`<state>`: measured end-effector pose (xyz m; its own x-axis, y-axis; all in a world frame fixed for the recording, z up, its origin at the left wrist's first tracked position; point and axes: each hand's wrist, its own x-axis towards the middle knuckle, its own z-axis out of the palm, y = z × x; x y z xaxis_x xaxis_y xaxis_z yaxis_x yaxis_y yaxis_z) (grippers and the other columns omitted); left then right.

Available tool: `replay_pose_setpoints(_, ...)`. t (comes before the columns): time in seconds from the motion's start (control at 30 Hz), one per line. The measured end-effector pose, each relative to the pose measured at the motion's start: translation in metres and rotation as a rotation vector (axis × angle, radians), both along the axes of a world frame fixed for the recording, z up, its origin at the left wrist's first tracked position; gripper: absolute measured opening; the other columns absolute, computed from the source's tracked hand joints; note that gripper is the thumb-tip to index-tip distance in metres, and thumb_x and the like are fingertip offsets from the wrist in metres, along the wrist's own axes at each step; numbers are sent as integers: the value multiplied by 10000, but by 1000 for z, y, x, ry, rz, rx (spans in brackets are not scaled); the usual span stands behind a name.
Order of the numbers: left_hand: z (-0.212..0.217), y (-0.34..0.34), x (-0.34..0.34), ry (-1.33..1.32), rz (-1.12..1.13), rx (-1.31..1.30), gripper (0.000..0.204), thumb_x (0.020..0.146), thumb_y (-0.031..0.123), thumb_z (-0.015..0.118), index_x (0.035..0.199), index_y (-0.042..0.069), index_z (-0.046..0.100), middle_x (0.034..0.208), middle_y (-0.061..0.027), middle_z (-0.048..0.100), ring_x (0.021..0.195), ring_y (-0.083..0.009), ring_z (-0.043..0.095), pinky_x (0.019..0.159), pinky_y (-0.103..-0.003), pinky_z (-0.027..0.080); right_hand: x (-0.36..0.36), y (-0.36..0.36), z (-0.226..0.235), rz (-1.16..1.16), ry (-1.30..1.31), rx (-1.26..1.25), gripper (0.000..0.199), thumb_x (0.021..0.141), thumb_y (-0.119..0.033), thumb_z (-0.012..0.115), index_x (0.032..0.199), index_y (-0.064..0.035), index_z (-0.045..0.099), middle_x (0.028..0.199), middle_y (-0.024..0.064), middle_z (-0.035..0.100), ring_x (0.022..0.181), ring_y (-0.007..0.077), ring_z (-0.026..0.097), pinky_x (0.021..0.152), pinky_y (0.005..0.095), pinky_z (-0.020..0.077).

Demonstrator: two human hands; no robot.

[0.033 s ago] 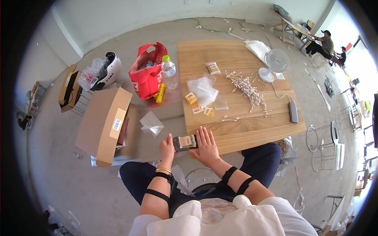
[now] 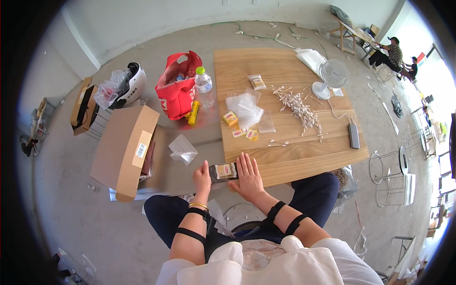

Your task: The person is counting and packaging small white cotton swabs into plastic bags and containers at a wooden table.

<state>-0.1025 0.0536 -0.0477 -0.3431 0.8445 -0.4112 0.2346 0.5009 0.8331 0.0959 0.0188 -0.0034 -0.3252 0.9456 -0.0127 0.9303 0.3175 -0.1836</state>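
At the table's near edge lies a flat dark piece [image 2: 213, 177], with a small clear packet of cotton swabs [image 2: 226, 170] and a yellow-and-red card on top of it. My left hand [image 2: 202, 178] is closed against the left end of the dark piece, thumb up; what its fingers pinch is hidden. Flat on the right end rests my right hand [image 2: 249, 178], its fingers stretched out. Beyond my hands are a heap of loose cotton swabs [image 2: 299, 110], clear plastic bags [image 2: 244, 110], a second swab packet [image 2: 257, 81] and several yellow cards [image 2: 238, 133].
A small white fan [image 2: 332, 76] stands at the back right, near a grey power bank [image 2: 354, 135]. To the left are a red bag [image 2: 176, 92], a water bottle [image 2: 204, 88], a yellow tube [image 2: 194, 113], a cardboard box [image 2: 124, 147] and a white helmet [image 2: 133, 84]. People sit far right.
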Motion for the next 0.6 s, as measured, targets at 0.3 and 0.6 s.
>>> replay_pose_setpoints(0.3,-12,-1,12,194,33,430,534,1038,411,577,721,-18,570,587,-148,520,543,-235,447,571,-414,411,-35,0,-2,3,54,1,1041,926,-655,533,1562,98,200,1657,271,155,1563,379,105,1267,502,95)
replay_pose_setpoints(0.6,-21,-2,-20,330,-43,391,507,1069,463,459,923,13,643,817,-211,659,813,-387,656,736,-491,481,25,27,8,-14,292,141,731,932,-406,618,1478,33,409,1580,236,326,1502,375,254,1242,507,193)
